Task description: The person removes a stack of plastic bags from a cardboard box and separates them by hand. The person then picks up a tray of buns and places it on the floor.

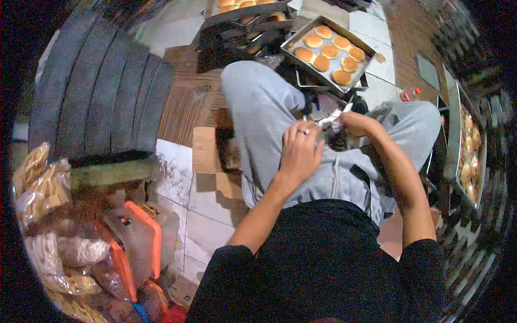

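Your black-sleeved arms come in from the bottom of the view, both reaching down over your lap in grey trousers. Left hand (300, 153) lies fingers-together on your thigh, a ring showing on one finger, its fingertips touching the edge of a crinkly clear wrapper (329, 119) and holding it steady so it cannot slide off your knee. Right hand (356, 123) is curled closed on the other side of that wrapper, pinching it between thumb and fingers (what is inside, if anything, is too small to tell). The wrapper sits between your two hands, just above your knees.

Past your knees, a metal tray of buns (328, 51) rests tilted on a stack of dark trays, close enough to reach from where you sit. A second tray (249, 6) with more buns lies beyond it. Along your right, another tray of baked goods (467, 156) stands on edge. To your left, on the tiled floor, lies an orange crate (145, 237) beside clear bags of packed bread (40, 185).
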### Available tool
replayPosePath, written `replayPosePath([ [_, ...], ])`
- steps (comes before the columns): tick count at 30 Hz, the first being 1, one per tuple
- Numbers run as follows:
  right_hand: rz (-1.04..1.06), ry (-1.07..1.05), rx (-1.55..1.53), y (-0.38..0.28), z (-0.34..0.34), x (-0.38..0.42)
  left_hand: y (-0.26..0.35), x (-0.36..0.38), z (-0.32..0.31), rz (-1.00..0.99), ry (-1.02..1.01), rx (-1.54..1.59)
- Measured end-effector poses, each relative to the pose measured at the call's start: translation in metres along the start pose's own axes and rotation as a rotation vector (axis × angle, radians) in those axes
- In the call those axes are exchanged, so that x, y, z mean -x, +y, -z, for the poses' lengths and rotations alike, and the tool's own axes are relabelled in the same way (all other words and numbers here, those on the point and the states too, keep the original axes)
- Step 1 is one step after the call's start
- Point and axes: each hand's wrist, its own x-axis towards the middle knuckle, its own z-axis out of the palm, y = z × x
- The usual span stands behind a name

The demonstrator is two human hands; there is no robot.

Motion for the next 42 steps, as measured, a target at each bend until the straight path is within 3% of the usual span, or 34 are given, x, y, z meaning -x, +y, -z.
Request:
replayPosePath([
  [1, -0.019, -0.137, 0.051, 0.003, 0.003, -0.009, 0.005, 0.010, 0.009, -0.012, -0.017, -0.017],
  [2, -0.044, -0.082, -0.027, -0.007, 0.010, 0.000, 0.006, 0.021, 0.017, 0.014, 0.007, -0.030],
  [3, -0.410, -0.137, -0.756, -0.012, 0.015, 0.003, 0.005, 0.031, 0.025, 0.013, 0.042, -0.024],
  [4, -0.074, -0.072, -0.267, -0.010, 0.014, 0.006, 0.004, 0.039, 0.031, 0.013, 0.079, -0.020],
  [6, -0.187, -0.027, -0.231, -0.009, 0.007, 0.003, -0.010, 0.056, 0.043, 0.134, 0.163, 0.001],
  [7, -0.034, -0.073, -0.213, 0.008, 0.000, -0.003, -0.020, 0.065, 0.048, 0.219, 0.216, 0.038],
  [9, -0.108, -0.111, -0.366, -0.039, 0.023, 0.002, -0.051, 0.083, 0.047, 0.335, 0.263, 0.017],
  [11, -0.266, -0.177, -0.378, -0.053, 0.041, 0.000, -0.100, 0.103, 0.023, 0.662, 0.503, 0.396],
  [12, -0.166, -0.131, -0.562, -0.019, 0.026, -0.002, -0.124, 0.113, 0.018, 0.782, 0.393, 0.332],
  [13, -0.330, -0.053, -0.413, 0.001, 0.022, 0.001, -0.148, 0.124, 0.013, 0.904, 0.277, 0.267],
  [15, -0.379, 0.043, -0.774, -0.004, 0.039, 0.007, -0.196, 0.149, -0.002, 0.866, 0.175, 0.012],
  [16, -0.381, 0.020, -0.772, 0.004, 0.041, 0.010, -0.214, 0.148, -0.004, 1.035, 0.033, 0.040],
  [17, -0.450, 0.232, -0.640, 0.019, 0.044, 0.013, -0.233, 0.148, -0.012, 1.055, 0.031, 0.039],
  [18, -0.513, 0.445, -0.501, 0.025, 0.047, 0.012, -0.250, 0.146, -0.018, 1.003, -0.035, -0.160],
  [19, -0.520, 0.430, -0.503, 0.030, 0.046, 0.014, -0.267, 0.144, -0.024, 0.941, -0.109, -0.355],
  [20, -0.480, 0.438, -0.531, 0.023, 0.050, 0.017, -0.279, 0.138, -0.023, 0.950, -0.124, -0.348],
  [22, -0.499, 0.398, -0.538, 0.003, 0.064, 0.020, -0.301, 0.118, -0.024, 0.668, -0.190, -0.551],
  [25, -0.439, 0.218, -0.387, 0.025, 0.051, 0.017, -0.333, 0.106, -0.030, 0.599, -0.375, -0.687],
  [26, -0.455, 0.114, -0.260, 0.064, 0.032, 0.020, -0.343, 0.110, -0.038, 0.609, -0.414, -0.728],
  [27, -0.460, 0.105, -0.255, 0.053, 0.033, 0.015, -0.342, 0.109, -0.036, 0.615, -0.419, -0.719],
  [29, -0.911, 0.147, -1.010, 0.039, 0.032, 0.004, -0.334, 0.105, -0.036, 0.611, -0.472, -0.803],
  [30, -0.543, 0.099, -0.436, 0.054, 0.017, 0.006, -0.336, 0.116, -0.046, 0.621, -0.482, -0.800],
  [33, -0.467, 0.028, -0.325, 0.067, 0.013, -0.003, -0.336, 0.144, -0.073, 0.620, -0.337, -0.899],
  [35, -0.515, -0.024, -0.293, 0.031, 0.031, -0.011, -0.322, 0.166, -0.085, 0.905, -0.309, -0.784],
  [36, -0.559, -0.072, -0.260, 0.018, 0.037, -0.014, -0.320, 0.189, -0.088, 0.512, -0.463, -1.063],
  [37, -0.558, -0.081, -0.261, 0.024, 0.032, -0.012, -0.311, 0.205, -0.100, 0.518, -0.471, -1.062],
  [39, -0.364, 0.011, -0.204, 0.042, 0.020, -0.011, -0.268, 0.170, -0.085, 0.665, -0.290, -0.721],
  [40, -0.362, 0.008, -0.204, 0.038, 0.022, -0.013, -0.264, 0.163, -0.080, 0.669, -0.292, -0.722],
  [42, -0.466, -0.050, -0.200, 0.012, 0.035, -0.022, -0.268, 0.154, -0.080, 0.917, -0.416, -0.484],
])
